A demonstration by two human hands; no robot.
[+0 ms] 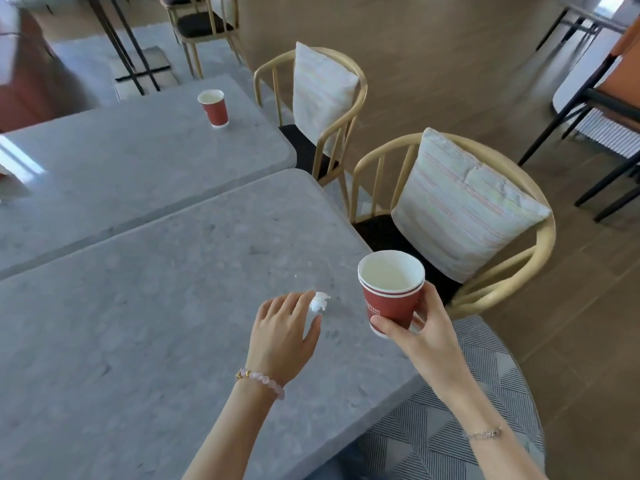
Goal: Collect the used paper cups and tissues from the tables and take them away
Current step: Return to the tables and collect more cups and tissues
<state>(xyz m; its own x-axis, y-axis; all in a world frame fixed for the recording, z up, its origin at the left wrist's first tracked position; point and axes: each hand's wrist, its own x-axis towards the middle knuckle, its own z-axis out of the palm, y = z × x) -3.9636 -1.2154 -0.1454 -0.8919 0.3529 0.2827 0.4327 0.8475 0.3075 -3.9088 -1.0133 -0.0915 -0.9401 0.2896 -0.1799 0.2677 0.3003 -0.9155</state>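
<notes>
My right hand (415, 327) holds two stacked red paper cups (389, 289) with white insides just above the right edge of the near grey table (156, 323). A small crumpled white tissue (318, 301) lies on that table. The fingertips of my left hand (282, 329) are at the tissue, thumb and fingers on either side of it. I cannot tell whether they grip it. A third red paper cup (213, 107) stands upright on the far grey table (121, 161), near its back right corner.
Two wooden chairs with striped cushions (460, 206) (320, 91) stand along the right side of the tables. A patterned rug (450, 427) lies below. More chairs and black table legs (588, 109) are at the back and right.
</notes>
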